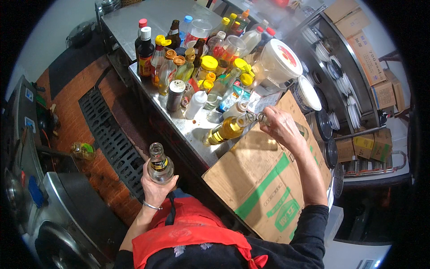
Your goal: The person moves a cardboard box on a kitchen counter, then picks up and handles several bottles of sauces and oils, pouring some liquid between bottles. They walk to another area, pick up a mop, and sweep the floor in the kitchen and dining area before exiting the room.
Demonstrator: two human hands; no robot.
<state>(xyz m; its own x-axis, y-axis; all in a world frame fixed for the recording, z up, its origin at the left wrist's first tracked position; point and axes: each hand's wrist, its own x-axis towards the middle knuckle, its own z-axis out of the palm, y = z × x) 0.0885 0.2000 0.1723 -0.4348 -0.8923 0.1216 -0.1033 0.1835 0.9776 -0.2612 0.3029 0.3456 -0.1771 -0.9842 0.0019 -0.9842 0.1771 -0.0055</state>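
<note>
In my left hand [158,183] is an uncapped clear glass bottle [161,168] with a dark and yellow neck label, held upright beside the counter. My right hand [277,126] grips the neck of another clear glass bottle [301,130], whose body shows behind my wrist above the cardboard. Its mouth is close to the mouth of a glass bottle of yellow liquid [223,131] on the metal counter's edge; whether the two mouths touch, I cannot tell. A white squeeze bottle [196,105] and a dark shaker with a holed lid [175,95] stand nearby.
Sauce bottles and jars crowd the metal counter [134,72], with a lidded white tub [280,62] behind. A flattened cardboard box [248,175] covers the right part. Stacked plates [317,126] line its far side. Left are a floor drain grate [111,134] and a bottle on the floor [83,151].
</note>
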